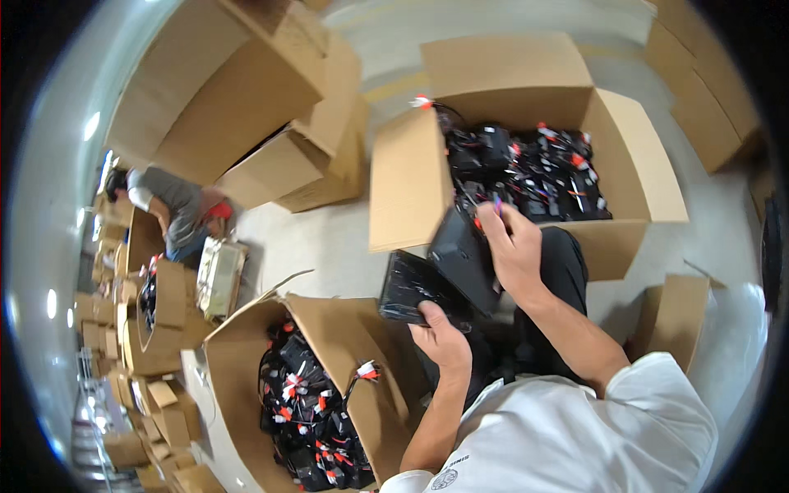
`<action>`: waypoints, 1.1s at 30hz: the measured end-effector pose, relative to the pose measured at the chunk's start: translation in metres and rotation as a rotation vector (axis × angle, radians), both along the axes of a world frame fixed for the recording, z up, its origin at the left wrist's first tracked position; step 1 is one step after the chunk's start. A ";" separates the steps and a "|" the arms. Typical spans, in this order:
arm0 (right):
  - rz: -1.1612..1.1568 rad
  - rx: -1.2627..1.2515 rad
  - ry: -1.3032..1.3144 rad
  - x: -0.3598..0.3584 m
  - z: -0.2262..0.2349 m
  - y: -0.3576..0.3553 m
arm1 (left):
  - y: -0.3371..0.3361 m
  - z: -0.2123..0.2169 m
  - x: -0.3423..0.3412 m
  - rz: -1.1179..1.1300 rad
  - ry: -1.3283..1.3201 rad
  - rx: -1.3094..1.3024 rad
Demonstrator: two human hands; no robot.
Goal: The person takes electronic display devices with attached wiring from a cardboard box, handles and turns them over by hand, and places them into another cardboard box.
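Note:
My left hand (444, 338) grips a flat black rectangular pack (415, 289) with a shiny, wrapped-looking surface, thumb on top. My right hand (514, 251) is closed at the upper edge of a second black rectangular pack (462, 251), which is tilted and overlaps the first one. Something thin and purple, perhaps a wire end, shows by the right fingertips. Both packs are in front of my knees, at the near left corner of an open cardboard box (625, 238). Inside that box lie many black packs (534, 177) with red and white connectors.
A second open carton (349, 329) at lower left holds similar black packs (308, 411) with wires. Large cartons (222, 99) stand at upper left. Farther left, a person (177, 209) bends over a box near a pale case (222, 275). More cartons (703, 82) are on the right.

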State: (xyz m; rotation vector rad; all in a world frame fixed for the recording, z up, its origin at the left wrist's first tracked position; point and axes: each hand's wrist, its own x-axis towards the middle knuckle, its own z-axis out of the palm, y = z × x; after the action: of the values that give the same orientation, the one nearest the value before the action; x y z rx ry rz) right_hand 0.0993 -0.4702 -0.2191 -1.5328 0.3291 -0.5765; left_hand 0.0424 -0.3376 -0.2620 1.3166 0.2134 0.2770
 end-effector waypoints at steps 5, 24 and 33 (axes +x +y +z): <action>0.031 -0.171 -0.122 -0.001 -0.007 0.014 | -0.020 -0.008 0.003 -0.064 -0.053 -0.095; 1.109 -0.453 -0.024 -0.037 0.039 -0.086 | 0.025 0.096 0.027 -1.072 0.275 0.698; 0.686 0.561 -0.252 0.010 0.067 -0.079 | -0.026 0.028 0.070 -0.652 -0.136 0.344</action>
State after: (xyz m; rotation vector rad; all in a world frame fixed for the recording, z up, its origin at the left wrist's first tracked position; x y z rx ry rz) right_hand 0.1097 -0.5495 -0.1520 -0.9252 -0.2216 -0.1044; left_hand 0.1120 -0.3640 -0.2336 1.6231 -0.3949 -0.1607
